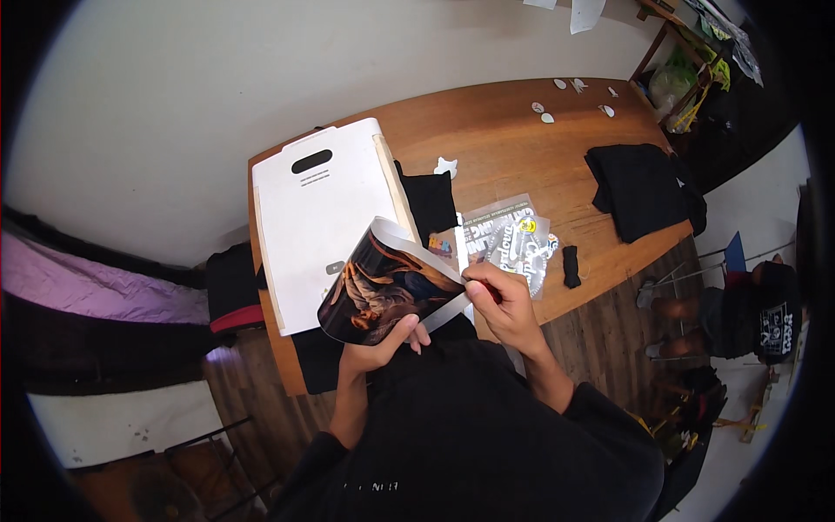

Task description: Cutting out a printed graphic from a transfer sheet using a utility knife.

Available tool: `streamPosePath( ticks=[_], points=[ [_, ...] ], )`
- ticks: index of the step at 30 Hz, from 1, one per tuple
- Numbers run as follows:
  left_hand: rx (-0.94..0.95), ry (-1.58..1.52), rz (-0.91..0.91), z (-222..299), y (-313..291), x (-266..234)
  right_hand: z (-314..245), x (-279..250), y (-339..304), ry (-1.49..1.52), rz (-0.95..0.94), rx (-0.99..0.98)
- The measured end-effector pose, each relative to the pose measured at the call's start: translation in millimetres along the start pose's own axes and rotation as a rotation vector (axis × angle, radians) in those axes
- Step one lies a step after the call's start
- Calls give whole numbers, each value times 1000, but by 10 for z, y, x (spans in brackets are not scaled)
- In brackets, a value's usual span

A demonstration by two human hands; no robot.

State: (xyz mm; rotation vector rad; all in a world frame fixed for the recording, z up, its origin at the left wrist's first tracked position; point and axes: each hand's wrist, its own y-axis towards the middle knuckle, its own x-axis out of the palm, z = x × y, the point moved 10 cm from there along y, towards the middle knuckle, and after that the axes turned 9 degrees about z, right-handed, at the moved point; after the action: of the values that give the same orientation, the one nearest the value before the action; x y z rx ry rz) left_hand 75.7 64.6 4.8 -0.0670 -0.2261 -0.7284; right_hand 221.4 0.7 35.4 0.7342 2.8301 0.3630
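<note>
Black shirt [509, 435] closest of all, and just beyond it here's the left hand [372, 353], thumb and fingers pinching the lower edge of a printed sheet [374, 291]! Right hand [506, 306] nips the sheet's corner between thumb and forefinger, the sheet curling up between both hands. Beyond the left hand lies a white panel [326, 217]; just past the right, films [519, 239] (overlapping, pale lettering) on the table [513, 130]; farther right, folded black cloth [639, 191].
</note>
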Motion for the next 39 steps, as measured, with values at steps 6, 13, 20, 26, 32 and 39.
streamPosePath(
  ticks=[6,13,20,26,32,39],
  points=[
    [-1,-1,3,-7,4,-2,4,-20,5,13,24,-20],
    [-37,26,-52,-61,0,43,206,-204,95,734,223,248],
    [-150,32,-101,-206,-12,139,9,-39,95,335,-19,124],
    [135,269,-1,-63,-11,10,121,41,71,245,-10,179],
    [33,-156,167,-89,-38,-249,97,33,47,129,-81,136],
    [44,-211,222,-15,-32,-267,70,17,87,151,-155,77]
  ],
)
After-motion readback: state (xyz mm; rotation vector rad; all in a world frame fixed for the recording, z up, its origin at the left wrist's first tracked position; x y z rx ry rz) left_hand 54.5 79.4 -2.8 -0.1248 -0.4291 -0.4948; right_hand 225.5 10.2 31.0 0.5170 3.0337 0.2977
